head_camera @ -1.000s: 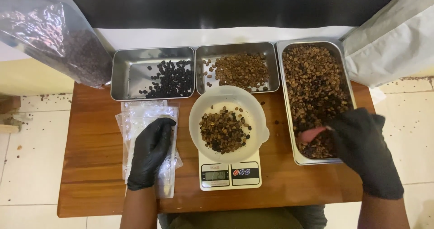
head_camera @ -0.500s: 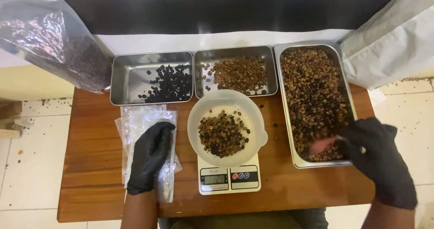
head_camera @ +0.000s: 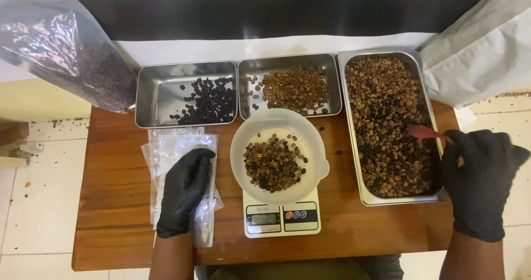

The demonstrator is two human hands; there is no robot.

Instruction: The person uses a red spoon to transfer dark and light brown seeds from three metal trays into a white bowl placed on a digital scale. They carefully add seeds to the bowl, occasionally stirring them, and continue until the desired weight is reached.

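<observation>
Scooping stage, by my reading: the right hand (head_camera: 478,183), in a black glove, has its fingers curled shut around the handle of a red scoop (head_camera: 423,131), and the scoop's front end lies among the mixed beans (head_camera: 387,125) in the large tray (head_camera: 354,164) at the right of the worktop (head_camera: 116,202). How much the scoop carries cannot be told, since its bowl is partly buried. The left hand (head_camera: 185,194), also gloved, lies flat with fingers straight and close together on a stack of clear pouches (head_camera: 177,141); it presses them down and grips nothing. Between the hands a white bowl (head_camera: 276,126) sits on a small scale (head_camera: 282,219), holding a modest heap of light and dark beans that covers only part of its floor. Behind it stand two smaller trays, touching side by side: the left tray (head_camera: 157,94) holds dark beans gathered to its right half, and the middle tray (head_camera: 251,105) holds pale brown beans. A clear bag (head_camera: 66,53) of dark beans leans in at far left and a grey bag (head_camera: 481,53) at far right. In my judgement, any transfer to the bowl calls for a level lift clear of the large tray's rim, a short carry to the left, and a gentle tip so that the bowl is not knocked on the scale. A few beans already lie loose on the worktop beside the bowl.
</observation>
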